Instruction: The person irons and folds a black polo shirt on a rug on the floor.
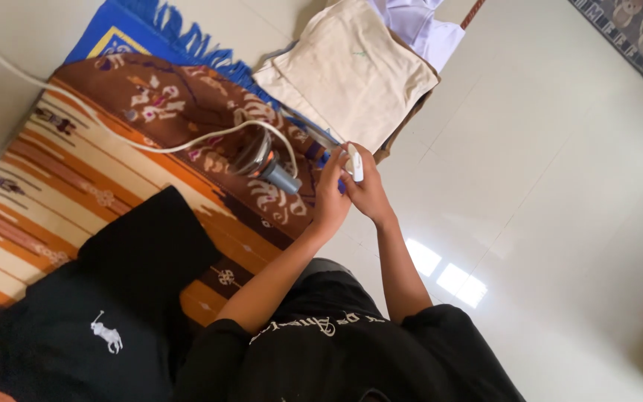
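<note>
A: Hands?
B: Centre frame. Left hand (330, 195) and right hand (368, 187) both closed around a small white plug (355, 162).
A: Nearby?
B: White cord (150, 145) trails upper left over patterned rug (53, 179); clothes iron (266, 160) left of the hands.

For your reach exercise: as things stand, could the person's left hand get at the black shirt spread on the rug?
Probably yes. The left hand is up by the white plug, but nothing lies between that arm and the black shirt on the rug.
</note>
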